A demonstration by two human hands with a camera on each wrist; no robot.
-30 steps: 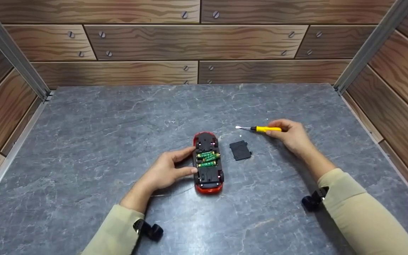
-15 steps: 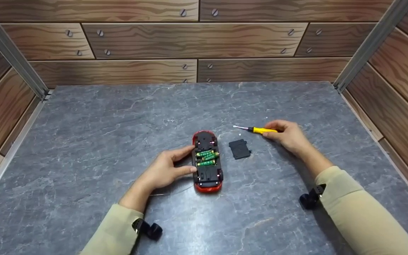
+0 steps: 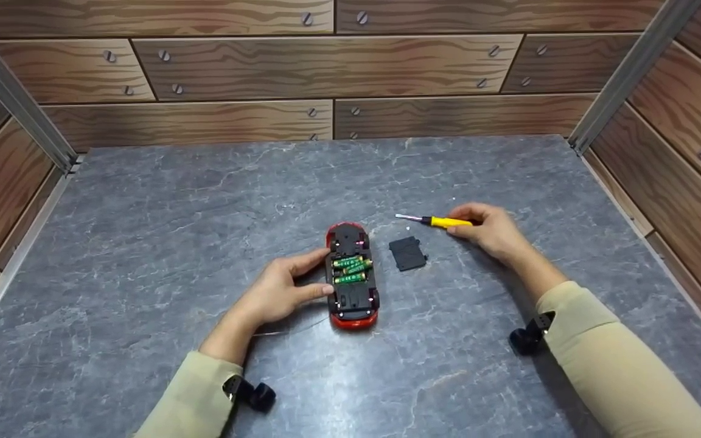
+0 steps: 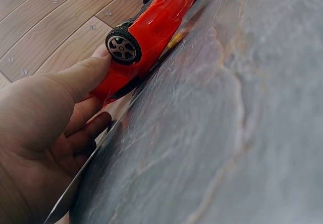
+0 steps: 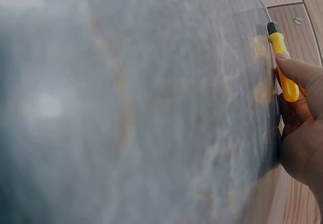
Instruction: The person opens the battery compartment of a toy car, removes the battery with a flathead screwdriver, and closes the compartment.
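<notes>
A red toy car (image 3: 353, 298) lies wheels-up on the table, its black underside showing and several green batteries (image 3: 350, 278) in the uncovered compartment. One battery sits askew across the others. My left hand (image 3: 274, 292) holds the car by its left side; the thumb is near a wheel (image 4: 122, 46) in the left wrist view. To the right of the car, a black battery cover (image 3: 408, 253) lies flat. Between thumb and fingers, my right hand (image 3: 490, 231) pinches the yellow handle of a screwdriver (image 3: 448, 222), whose metal tip points left, beyond the cover.
The grey marbled table (image 3: 174, 213) is bounded by wood-patterned walls (image 3: 326, 67) at the back and sides. Small bright specks (image 3: 408, 228) lie near the cover. A thin wire-like strand (image 3: 289, 331) runs beside the car and my left hand.
My right hand and the screwdriver have shifted slightly left and the handle's tilt has changed a little. The left hand keeps its hold on the car. The whole head view drifts slightly.
</notes>
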